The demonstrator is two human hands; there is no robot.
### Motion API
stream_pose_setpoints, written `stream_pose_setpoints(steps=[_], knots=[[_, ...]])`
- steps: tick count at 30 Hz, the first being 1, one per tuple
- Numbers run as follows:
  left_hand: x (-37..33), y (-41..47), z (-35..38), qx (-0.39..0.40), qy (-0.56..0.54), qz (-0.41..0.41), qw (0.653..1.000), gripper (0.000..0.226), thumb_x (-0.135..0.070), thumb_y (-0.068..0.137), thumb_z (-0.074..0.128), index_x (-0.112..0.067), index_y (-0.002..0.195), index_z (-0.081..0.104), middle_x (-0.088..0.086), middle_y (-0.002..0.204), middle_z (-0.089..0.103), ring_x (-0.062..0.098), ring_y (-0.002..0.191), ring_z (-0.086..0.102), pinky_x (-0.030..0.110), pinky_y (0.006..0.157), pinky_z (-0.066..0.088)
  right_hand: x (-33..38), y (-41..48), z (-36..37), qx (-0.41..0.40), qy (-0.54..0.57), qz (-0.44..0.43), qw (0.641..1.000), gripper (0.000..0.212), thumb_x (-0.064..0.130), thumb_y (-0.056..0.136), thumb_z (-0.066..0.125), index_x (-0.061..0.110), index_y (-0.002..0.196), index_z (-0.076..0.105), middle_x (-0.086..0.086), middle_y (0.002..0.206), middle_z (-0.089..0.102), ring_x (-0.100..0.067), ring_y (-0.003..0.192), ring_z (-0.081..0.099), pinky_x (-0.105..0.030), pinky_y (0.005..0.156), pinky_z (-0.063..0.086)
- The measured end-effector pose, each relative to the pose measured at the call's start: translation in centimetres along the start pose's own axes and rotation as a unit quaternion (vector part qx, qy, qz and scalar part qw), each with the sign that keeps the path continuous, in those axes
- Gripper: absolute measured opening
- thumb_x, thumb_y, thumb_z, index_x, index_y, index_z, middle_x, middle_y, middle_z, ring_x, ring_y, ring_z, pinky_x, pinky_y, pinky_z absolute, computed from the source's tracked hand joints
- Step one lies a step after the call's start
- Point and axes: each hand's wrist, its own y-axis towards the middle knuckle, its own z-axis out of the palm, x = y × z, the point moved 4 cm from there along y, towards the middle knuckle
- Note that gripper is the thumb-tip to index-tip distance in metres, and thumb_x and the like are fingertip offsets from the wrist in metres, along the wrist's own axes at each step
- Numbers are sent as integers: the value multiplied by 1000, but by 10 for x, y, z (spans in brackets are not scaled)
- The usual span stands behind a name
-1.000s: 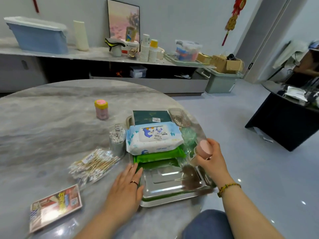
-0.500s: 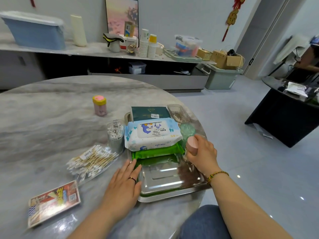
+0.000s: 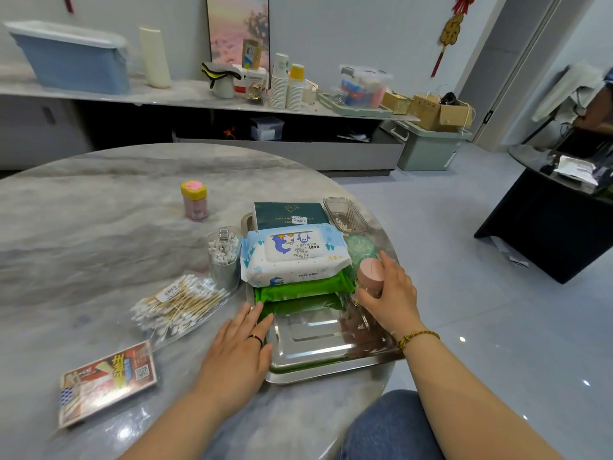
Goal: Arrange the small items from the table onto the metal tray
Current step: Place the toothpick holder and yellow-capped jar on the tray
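Right hand [image 3: 393, 298] grips pink-capped jar [image 3: 370, 277] over metal tray [image 3: 318, 360]

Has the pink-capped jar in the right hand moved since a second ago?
Yes. The right hand has brought the pink-capped jar leftward, closer to the baby wipes pack on the metal tray.

The near half of the metal tray [image 3: 318, 346] lies bare and open from above; its far half is filled by the baby wipes pack [image 3: 295, 254] over the green pack [image 3: 302, 287]. The left hand [image 3: 235, 353] lies flat across the tray's near left edge, the right hand [image 3: 391, 300] gripping a pink-capped bottle [image 3: 370, 277] stands at the right edge, and the swab cup [image 3: 225, 257] and bag of swabs [image 3: 179, 303] crowd the table [image 3: 83, 234] along the left edge.
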Motion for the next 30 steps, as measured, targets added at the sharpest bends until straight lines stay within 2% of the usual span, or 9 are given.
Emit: stream_pose_setpoints(steps=[5, 9, 13, 17, 21, 24, 27, 30], knots=[[-2, 1, -10, -13, -40, 10, 999, 51, -31, 94, 35, -28, 142, 18, -9, 155, 8, 7, 143, -2, 26, 116, 2, 8, -4, -9, -41, -8, -13, 999, 55, 26, 80, 62, 13, 129, 40, -13, 140, 36, -30, 128, 29, -43, 107, 26], [3, -2, -24, -25, -38, 34, 998, 45, -17, 94, 34, -28, 137, 32, -10, 152, 23, 6, 141, 14, 22, 115, 10, 23, -4, -16, -96, -7, -25, 995, 24, 19, 84, 55, 9, 106, 60, -13, 133, 45, -30, 124, 34, -41, 103, 30], [20, -12, -53, -80, -62, 33, 994, 39, -13, 91, 39, -27, 126, 48, -8, 138, 46, 10, 129, 38, 19, 104, 26, 57, 6, -20, -116, 1, -48, 992, 22, 11, 80, 57, 6, 100, 63, -14, 127, 50, -31, 119, 37, -40, 100, 32], [59, -21, -89, -142, -73, -12, 987, 33, -6, 88, 45, -17, 115, 59, 2, 125, 60, 19, 119, 50, 25, 96, 34, 106, 16, -11, -95, 15, -97, 991, 20, 10, 83, 54, 7, 101, 61, -12, 128, 48, -27, 120, 38, -38, 101, 32], [115, -31, -116, -169, -68, -106, 977, 32, -7, 88, 45, -17, 115, 59, 6, 125, 59, 26, 114, 52, 32, 90, 41, 160, 30, 4, -68, 34, -135, 988, 22, 7, 84, 51, 6, 104, 60, -12, 131, 44, -26, 121, 38, -34, 101, 32], [160, -38, -127, -178, -62, -156, 970, 34, -4, 86, 49, -12, 117, 58, 12, 126, 59, 31, 114, 52, 35, 93, 40, 204, 40, 28, -20, 10, -174, 985, 26, 9, 86, 51, 6, 111, 56, -13, 133, 41, -28, 122, 36, -34, 101, 31], [199, -38, -129, -189, -59, -200, 960, 37, -6, 85, 51, -8, 122, 53, 14, 132, 53, 33, 120, 47, 36, 98, 37, 240, 50, 55, 41, -25, -202, 978, 32, 14, 87, 51, 8, 119, 49, -13, 134, 39, -28, 125, 33, -34, 103, 30], [218, -30, -121, -174, -39, -204, 962, 43, -18, 89, 49, -11, 131, 43, 10, 143, 40, 30, 129, 38, 35, 106, 27, 266, 63, 80, 90, -70, -212, 971, 40, 18, 88, 52, 9, 125, 43, -13, 138, 35, -29, 128, 31, -35, 103, 30]])
